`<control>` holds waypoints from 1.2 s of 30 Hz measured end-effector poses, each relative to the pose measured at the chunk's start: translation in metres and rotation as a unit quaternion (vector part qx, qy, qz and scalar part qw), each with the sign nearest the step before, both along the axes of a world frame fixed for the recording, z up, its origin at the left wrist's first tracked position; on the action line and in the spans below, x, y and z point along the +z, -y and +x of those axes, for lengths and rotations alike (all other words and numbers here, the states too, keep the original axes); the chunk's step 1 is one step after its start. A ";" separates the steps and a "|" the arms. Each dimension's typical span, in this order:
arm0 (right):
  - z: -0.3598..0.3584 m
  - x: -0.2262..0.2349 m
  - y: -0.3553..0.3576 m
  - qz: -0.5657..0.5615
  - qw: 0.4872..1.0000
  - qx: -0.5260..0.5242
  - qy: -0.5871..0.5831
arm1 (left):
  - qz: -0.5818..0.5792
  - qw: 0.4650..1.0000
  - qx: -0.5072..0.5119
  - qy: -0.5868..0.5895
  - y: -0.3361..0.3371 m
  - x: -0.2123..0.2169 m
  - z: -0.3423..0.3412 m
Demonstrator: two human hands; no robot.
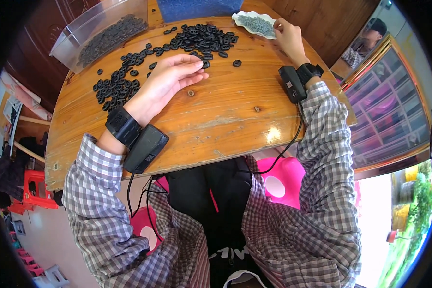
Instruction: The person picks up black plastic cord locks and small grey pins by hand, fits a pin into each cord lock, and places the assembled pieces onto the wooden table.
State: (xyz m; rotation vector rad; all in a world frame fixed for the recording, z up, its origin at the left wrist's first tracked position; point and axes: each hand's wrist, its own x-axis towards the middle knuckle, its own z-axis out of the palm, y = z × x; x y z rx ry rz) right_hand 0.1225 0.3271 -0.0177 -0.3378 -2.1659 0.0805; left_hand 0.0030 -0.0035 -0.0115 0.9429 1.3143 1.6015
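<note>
Black ring point(206, 64), one small oval piece, sits at the tips of our left hand point(170, 77), nearer to us than the white dish point(235, 18) and off to its left. Our left fingers are nearly closed, thumb toward the others, and look to be pinching that ring; hand is palm-inward, just above the table point(225, 110).

Our right hand point(291, 41) is at the right end of the white dish, by far the nearer hand to it. Right fingers are bunched together at the rim, little gap between them; we can't tell whether they have hold of one of the grey bits point(256, 24) lying in the dish.

Key relation: the ring lies left of the right fingers and closer to our body, well apart from them, with the dish's near side between. Dish's long axis slants from far left down toward the right hand. Ring's own long axis we can't read, too small and partly covered.

Elsewhere: main heap of black rings point(209, 38) just left of the dish, one loose ring point(237, 63) on the near side of it, blue tub point(199, 10) beside its far left, clear tub point(66, 50) well to its left.
</note>
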 end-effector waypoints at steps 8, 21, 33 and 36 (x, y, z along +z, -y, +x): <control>0.000 0.000 -0.001 0.033 0.999 -0.013 0.005 | -0.013 1.000 0.007 -0.005 -0.001 0.002 0.003; -0.002 -0.003 -0.005 0.012 0.999 -0.013 0.047 | -0.008 1.000 0.008 0.004 -0.001 0.000 0.001; -0.001 -0.001 0.001 -0.007 0.998 -0.005 0.062 | -0.007 1.000 0.007 0.000 0.000 0.001 0.001; -0.001 -0.003 -0.001 0.007 0.999 0.013 0.034 | -0.008 1.000 0.008 -0.004 0.000 0.001 0.002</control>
